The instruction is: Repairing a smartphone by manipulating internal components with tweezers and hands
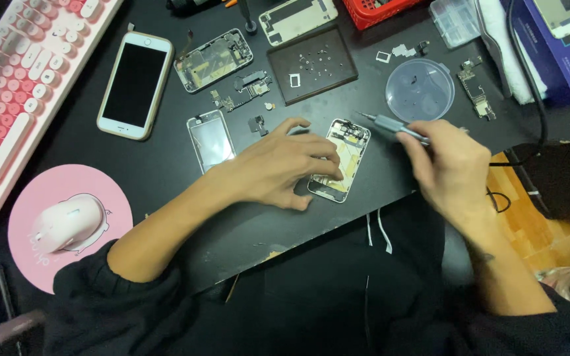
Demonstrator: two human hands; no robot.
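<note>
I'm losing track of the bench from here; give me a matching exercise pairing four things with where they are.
Things:
1. Grey screwdriver
2. Opened phone
3. Pink mouse
4. Clear round lid

Places:
A. on the pink pad at the left edge
B. in the right hand
C. behind the right hand, near the loose circuit board
D. under the left hand's fingertips

Pairs: 1-B, 2-D, 3-A, 4-C

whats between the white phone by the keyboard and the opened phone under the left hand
In the head view, a detached screen panel lies on the black mat between the white phone and the opened phone, beside the left hand.
</note>
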